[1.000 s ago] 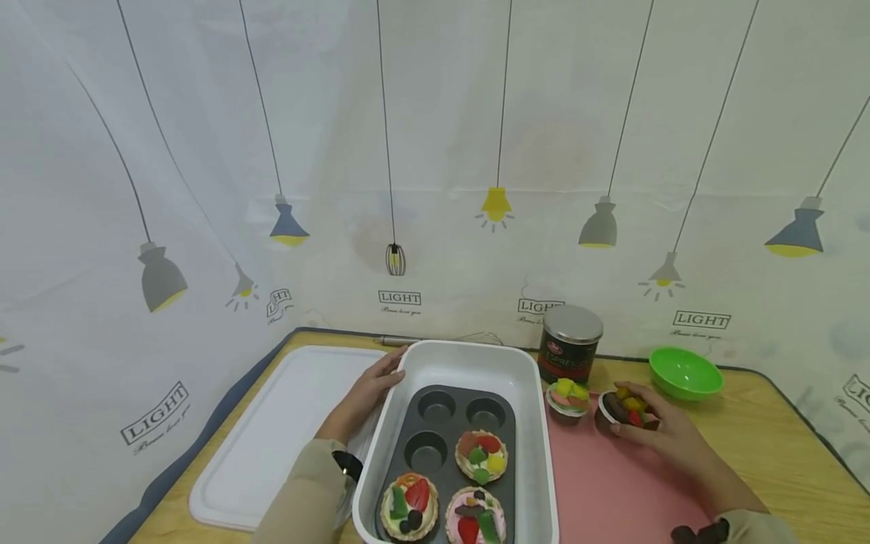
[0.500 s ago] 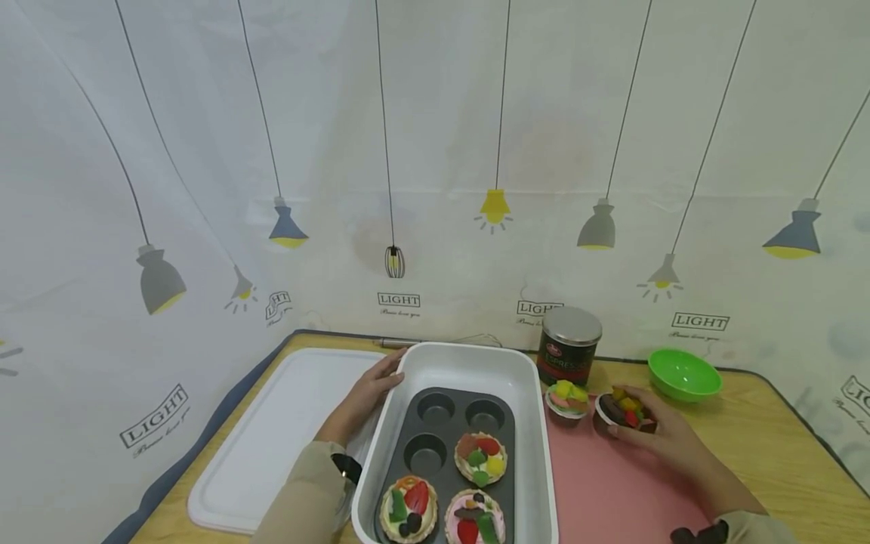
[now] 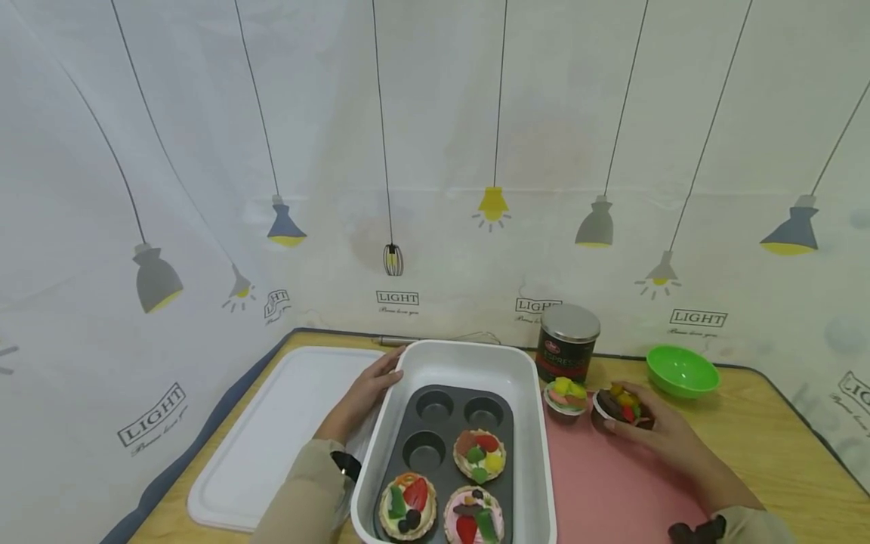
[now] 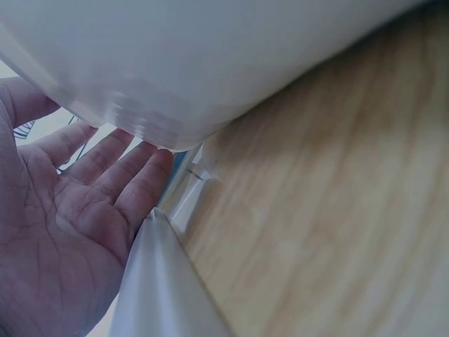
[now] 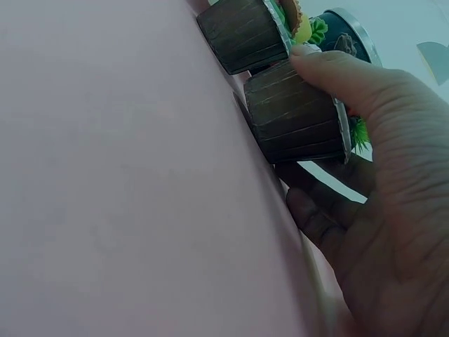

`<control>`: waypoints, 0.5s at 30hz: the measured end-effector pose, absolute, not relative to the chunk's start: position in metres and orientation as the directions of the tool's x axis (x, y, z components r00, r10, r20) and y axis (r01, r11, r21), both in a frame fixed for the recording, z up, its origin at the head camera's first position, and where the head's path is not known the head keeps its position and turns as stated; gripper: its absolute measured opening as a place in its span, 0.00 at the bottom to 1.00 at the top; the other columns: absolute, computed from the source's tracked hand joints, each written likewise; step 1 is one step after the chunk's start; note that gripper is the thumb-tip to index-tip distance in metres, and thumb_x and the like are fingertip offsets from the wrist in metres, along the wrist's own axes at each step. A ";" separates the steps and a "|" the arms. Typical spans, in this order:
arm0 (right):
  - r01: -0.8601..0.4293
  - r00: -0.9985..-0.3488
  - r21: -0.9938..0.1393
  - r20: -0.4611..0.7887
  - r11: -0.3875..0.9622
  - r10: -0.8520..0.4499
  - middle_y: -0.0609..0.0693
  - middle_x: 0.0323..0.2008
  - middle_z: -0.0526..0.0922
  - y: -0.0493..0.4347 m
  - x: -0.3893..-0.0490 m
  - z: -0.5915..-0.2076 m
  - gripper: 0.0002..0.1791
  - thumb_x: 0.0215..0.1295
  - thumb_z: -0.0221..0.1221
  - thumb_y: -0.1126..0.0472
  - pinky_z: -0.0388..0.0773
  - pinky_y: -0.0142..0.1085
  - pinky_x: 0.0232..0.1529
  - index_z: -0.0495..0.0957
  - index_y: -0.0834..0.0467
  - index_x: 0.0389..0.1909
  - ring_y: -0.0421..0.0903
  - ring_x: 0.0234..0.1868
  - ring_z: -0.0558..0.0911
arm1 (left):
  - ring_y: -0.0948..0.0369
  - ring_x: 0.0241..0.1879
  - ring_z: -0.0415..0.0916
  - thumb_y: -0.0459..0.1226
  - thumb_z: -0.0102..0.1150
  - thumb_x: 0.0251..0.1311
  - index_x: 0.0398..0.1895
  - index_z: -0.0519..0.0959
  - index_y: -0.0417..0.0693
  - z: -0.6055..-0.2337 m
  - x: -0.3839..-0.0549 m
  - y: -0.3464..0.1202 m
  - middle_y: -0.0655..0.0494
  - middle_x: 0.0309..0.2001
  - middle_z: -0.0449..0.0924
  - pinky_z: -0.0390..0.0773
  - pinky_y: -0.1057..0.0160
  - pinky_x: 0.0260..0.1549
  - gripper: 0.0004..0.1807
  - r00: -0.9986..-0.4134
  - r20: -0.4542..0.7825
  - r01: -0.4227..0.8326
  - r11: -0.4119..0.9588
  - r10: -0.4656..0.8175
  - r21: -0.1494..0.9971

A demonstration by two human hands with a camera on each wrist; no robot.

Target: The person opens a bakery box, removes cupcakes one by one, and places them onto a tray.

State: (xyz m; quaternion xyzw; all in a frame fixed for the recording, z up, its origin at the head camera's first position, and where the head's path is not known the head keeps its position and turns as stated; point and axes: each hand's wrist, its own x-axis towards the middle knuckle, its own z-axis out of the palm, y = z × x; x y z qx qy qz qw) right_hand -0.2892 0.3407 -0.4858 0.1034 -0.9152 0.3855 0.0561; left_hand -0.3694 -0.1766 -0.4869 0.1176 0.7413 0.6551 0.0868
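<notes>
My right hand (image 3: pixel 662 438) grips a chocolate cupcake (image 3: pixel 617 406) topped with fruit pieces; in the right wrist view its dark pleated cup (image 5: pixel 298 116) sits at the pink surface. Close beside it stands another cupcake (image 3: pixel 566 399) with yellow and green topping. My left hand (image 3: pixel 363 397) rests on the left side of a white deep tray (image 3: pixel 469 361), its fingers fairly straight against the outer wall. Inside the tray lies a dark muffin tin (image 3: pixel 457 423). Three fruit tarts sit in its cups: one right of middle (image 3: pixel 479 455), one front left (image 3: pixel 408 506), one front right (image 3: pixel 474 516).
A pink mat (image 3: pixel 612 483) lies right of the tray, a white lid (image 3: pixel 272 438) to the left. Behind the cupcakes stand an espresso tin (image 3: pixel 566 347) and a green bowl (image 3: pixel 683 372). A whisk (image 3: pixel 401 341) lies along the back edge, before the wall sheet.
</notes>
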 end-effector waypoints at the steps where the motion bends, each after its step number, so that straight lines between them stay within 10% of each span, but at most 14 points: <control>1: -0.231 -0.973 -0.691 0.183 0.685 -0.143 0.66 0.63 0.71 0.340 -0.289 -0.486 0.45 0.62 0.67 0.41 0.75 0.51 0.48 0.60 0.52 0.76 0.62 0.55 0.76 | 0.49 0.72 0.62 0.44 0.52 0.74 0.76 0.63 0.62 -0.487 -0.370 -0.176 0.54 0.76 0.61 0.63 0.43 0.68 0.29 -0.957 0.027 0.062 0.111 0.290 0.992; 15: -0.185 -0.982 -0.705 0.110 0.685 -0.152 0.64 0.61 0.75 0.340 -0.292 -0.489 0.46 0.62 0.68 0.42 0.77 0.45 0.47 0.60 0.57 0.74 0.55 0.52 0.79 | 0.48 0.72 0.62 0.44 0.52 0.73 0.77 0.62 0.60 -0.486 -0.369 -0.175 0.53 0.76 0.61 0.63 0.43 0.67 0.30 -0.957 0.027 0.063 0.117 0.288 0.991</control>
